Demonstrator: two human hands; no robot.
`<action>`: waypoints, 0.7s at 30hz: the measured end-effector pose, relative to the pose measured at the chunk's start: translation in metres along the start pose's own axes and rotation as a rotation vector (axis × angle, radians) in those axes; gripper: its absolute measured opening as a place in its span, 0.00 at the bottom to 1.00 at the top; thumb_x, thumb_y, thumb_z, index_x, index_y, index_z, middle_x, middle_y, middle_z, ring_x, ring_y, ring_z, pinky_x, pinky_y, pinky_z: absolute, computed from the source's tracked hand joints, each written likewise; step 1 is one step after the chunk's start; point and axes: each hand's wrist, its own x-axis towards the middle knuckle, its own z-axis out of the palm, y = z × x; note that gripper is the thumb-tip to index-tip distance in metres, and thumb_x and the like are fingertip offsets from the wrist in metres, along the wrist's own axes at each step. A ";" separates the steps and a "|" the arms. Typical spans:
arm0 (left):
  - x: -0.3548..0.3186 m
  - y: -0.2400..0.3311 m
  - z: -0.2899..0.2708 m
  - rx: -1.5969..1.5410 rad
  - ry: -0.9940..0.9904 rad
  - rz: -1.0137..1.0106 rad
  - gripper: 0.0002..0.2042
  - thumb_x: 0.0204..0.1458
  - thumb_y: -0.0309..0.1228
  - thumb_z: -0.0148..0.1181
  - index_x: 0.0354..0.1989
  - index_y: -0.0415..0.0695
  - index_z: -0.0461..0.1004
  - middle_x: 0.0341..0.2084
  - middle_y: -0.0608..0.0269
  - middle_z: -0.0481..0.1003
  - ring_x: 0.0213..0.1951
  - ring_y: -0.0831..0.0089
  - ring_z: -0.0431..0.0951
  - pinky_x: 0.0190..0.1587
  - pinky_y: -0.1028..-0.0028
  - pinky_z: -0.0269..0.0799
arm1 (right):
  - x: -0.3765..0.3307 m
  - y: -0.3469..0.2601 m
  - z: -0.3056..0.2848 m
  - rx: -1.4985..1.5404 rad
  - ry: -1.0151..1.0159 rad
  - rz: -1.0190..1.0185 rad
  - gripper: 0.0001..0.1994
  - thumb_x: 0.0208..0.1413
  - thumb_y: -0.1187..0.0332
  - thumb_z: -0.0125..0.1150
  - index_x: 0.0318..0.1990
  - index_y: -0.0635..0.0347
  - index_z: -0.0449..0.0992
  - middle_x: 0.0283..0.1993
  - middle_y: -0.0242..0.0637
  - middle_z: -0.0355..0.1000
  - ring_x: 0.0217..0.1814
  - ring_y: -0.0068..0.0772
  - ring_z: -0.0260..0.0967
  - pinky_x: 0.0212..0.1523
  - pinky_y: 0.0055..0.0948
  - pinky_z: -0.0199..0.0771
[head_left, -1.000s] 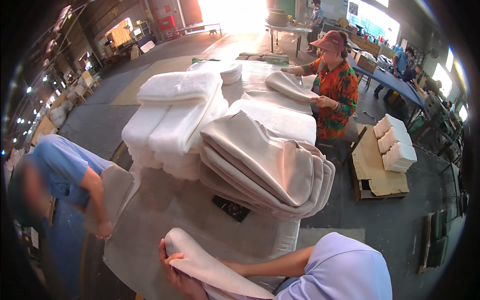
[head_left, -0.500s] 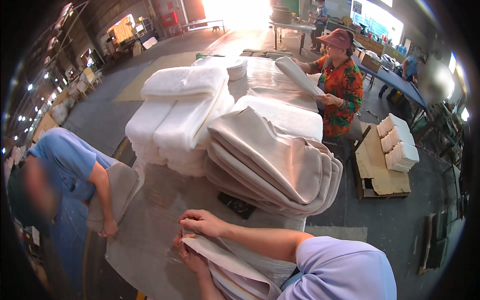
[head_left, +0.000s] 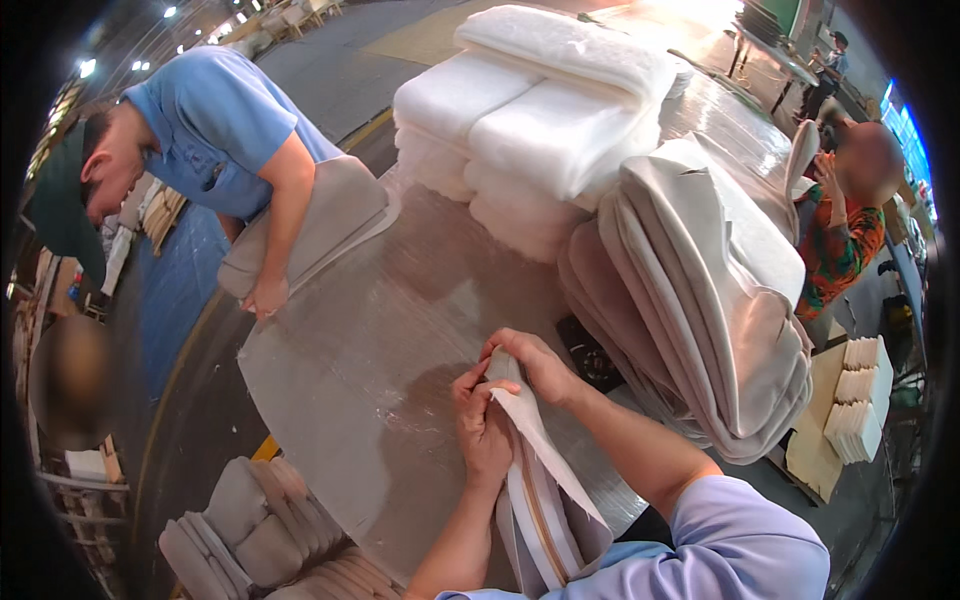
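At the near edge of the plastic-covered table (head_left: 350, 400), both hands grip the narrow far end of a grey fabric cushion cover (head_left: 565, 480). My left hand (head_left: 483, 430) is closed around its left side, the thumb lying over the edge. My right hand (head_left: 535, 368) pinches the tip from above and the right. Down the cover's open side runs a white band with a tan line, resembling a zipper. The cover's near end rests against my body. Just beyond my right hand lies a dark flat object (head_left: 590, 355), partly under a pile of grey covers (head_left: 660, 290).
Folded white batting (head_left: 540, 120) is piled at the table's far side. A co-worker (head_left: 225, 130) at the left leans over another grey cushion piece (head_left: 345, 205). Another person (head_left: 840, 240) stands at the right. Grey cushions (head_left: 250, 520) are stacked at lower left; white pads (head_left: 860, 400) sit at right.
My view has swung left, so the table and piles appear farther right and the lower-left cushions show. Both hands still grip the cover's end. The co-worker at right has raised their hands.
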 end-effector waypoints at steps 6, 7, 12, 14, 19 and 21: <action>0.000 -0.003 -0.007 -0.134 0.043 -0.030 0.09 0.69 0.27 0.54 0.43 0.51 0.83 0.59 0.59 0.66 0.64 0.64 0.67 0.67 0.65 0.62 | 0.023 0.023 0.015 0.201 0.030 0.245 0.33 0.74 0.41 0.38 0.40 0.64 0.79 0.38 0.38 0.78 0.42 0.30 0.73 0.50 0.33 0.72; -0.001 -0.005 -0.010 -0.140 0.043 -0.039 0.09 0.69 0.27 0.54 0.43 0.51 0.83 0.59 0.59 0.66 0.63 0.65 0.68 0.66 0.65 0.63 | 0.024 0.027 0.017 0.211 0.034 0.258 0.32 0.74 0.42 0.40 0.40 0.64 0.79 0.37 0.38 0.78 0.41 0.30 0.73 0.48 0.34 0.72; -0.003 -0.005 -0.008 -0.198 0.054 -0.095 0.09 0.69 0.27 0.55 0.42 0.51 0.83 0.61 0.59 0.66 0.62 0.67 0.68 0.65 0.67 0.64 | 0.033 0.049 0.013 0.214 0.068 0.302 0.28 0.72 0.45 0.47 0.37 0.64 0.80 0.33 0.36 0.77 0.37 0.28 0.72 0.42 0.34 0.71; -0.004 -0.006 -0.010 -0.210 0.064 -0.093 0.08 0.69 0.27 0.55 0.42 0.50 0.83 0.61 0.59 0.66 0.62 0.67 0.68 0.65 0.67 0.64 | 0.037 0.053 0.015 0.243 0.069 0.317 0.27 0.71 0.46 0.49 0.36 0.63 0.80 0.33 0.35 0.77 0.36 0.28 0.71 0.41 0.34 0.71; -0.010 0.011 -0.015 -0.246 0.080 -0.091 0.07 0.68 0.28 0.57 0.41 0.48 0.83 0.61 0.59 0.67 0.62 0.68 0.68 0.66 0.66 0.63 | 0.039 0.053 0.023 0.338 0.132 0.434 0.26 0.71 0.46 0.50 0.38 0.62 0.80 0.34 0.35 0.76 0.36 0.28 0.70 0.40 0.35 0.70; -0.016 0.017 -0.020 -0.226 0.094 -0.074 0.07 0.68 0.28 0.57 0.41 0.47 0.83 0.61 0.59 0.67 0.62 0.67 0.68 0.67 0.66 0.62 | 0.036 0.051 0.027 0.372 0.139 0.442 0.28 0.71 0.43 0.49 0.42 0.63 0.80 0.38 0.37 0.77 0.40 0.29 0.72 0.42 0.37 0.71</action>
